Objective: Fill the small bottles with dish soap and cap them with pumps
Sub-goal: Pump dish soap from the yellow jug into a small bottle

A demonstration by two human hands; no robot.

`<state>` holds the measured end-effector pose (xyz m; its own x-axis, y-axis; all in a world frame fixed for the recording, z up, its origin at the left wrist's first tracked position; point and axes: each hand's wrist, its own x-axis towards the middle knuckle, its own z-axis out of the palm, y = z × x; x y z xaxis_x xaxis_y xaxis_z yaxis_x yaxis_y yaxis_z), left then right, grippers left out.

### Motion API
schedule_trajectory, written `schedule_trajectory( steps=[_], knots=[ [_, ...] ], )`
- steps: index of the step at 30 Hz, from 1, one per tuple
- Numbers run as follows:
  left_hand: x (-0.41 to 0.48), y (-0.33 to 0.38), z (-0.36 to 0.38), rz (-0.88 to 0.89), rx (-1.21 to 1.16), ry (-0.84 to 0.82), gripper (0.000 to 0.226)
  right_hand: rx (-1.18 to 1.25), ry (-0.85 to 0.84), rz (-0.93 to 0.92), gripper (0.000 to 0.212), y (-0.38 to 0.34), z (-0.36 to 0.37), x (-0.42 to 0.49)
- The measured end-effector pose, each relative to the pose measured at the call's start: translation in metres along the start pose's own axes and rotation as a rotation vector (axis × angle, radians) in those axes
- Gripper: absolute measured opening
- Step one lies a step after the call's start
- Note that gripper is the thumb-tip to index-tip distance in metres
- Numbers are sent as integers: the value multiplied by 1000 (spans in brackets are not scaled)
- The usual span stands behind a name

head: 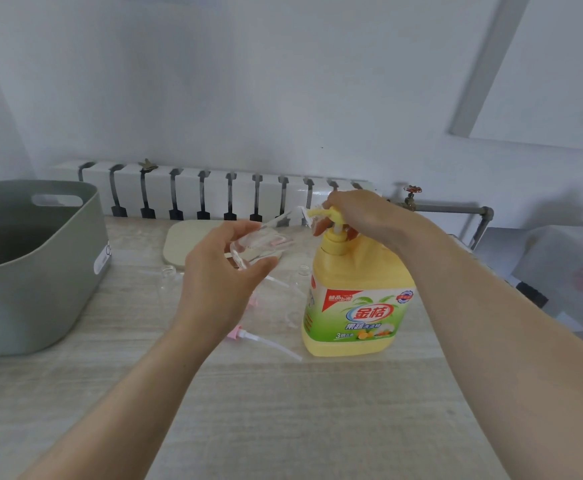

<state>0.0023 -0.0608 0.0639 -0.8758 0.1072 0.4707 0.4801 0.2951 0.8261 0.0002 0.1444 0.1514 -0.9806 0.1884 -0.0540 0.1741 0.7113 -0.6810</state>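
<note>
Pale wood-grain table [283, 410] ran back to a white radiator [214, 192] under a plain wall, and right in the thick of it stood the yellow dish soap jug [356, 306], upright, label facing the camera. On top of the jug sat the right hand [363, 213], fingers curled down round the yellow pump head [333, 216], the nozzle poking out to the jug's left. Meeting it there was the left hand [220, 282], just left of the jug and raised off the table, thumb and fingers wrapped round a small clear bottle [262, 244]. That bottle was tipped over, its neck aimed up at the nozzle, though blur made it impossible to say whether neck and nozzle touched or whether any soap was inside. Down on the table, just beside the jug's left shoulder, an empty small bottle [304, 271] stood upright, and another small bottle [169, 275] stood farther left of the jug, beyond the left hand. Nearer the camera, left of the jug's base, a pink pump [248, 336] lay on its side, its white dip tube pointing toward the jug. Behind the left hand a beige board [186, 244] lay flat near the radiator. Far left of the jug sat a grey-green tub [33, 271] with a handle slot.
</note>
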Motion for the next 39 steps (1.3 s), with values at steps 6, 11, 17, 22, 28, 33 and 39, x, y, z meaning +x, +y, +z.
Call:
schedule_trajectory(
  steps=[6,11,17,22,28,33,39],
  knots=[
    [1,-1,-1,-10,-22,0,44,93,30,-11,49,-3,-1,-4],
    [2,-1,0,-15,-19,1,45,83,37,-2,53,-3,-1,-4],
    [2,-1,0,-11,-23,7,45,78,77,-9,45,2,1,2],
    [2,0,0,-13,-21,5,45,80,60,-16,42,6,0,6],
    [2,1,-1,-17,-15,11,46,38,50,-13,40,8,1,13],
    [3,1,0,-18,-6,4,47,-69,108,-3,44,13,3,18],
    [2,-1,2,-20,-3,8,47,-94,140,50,33,10,8,25]
  ],
)
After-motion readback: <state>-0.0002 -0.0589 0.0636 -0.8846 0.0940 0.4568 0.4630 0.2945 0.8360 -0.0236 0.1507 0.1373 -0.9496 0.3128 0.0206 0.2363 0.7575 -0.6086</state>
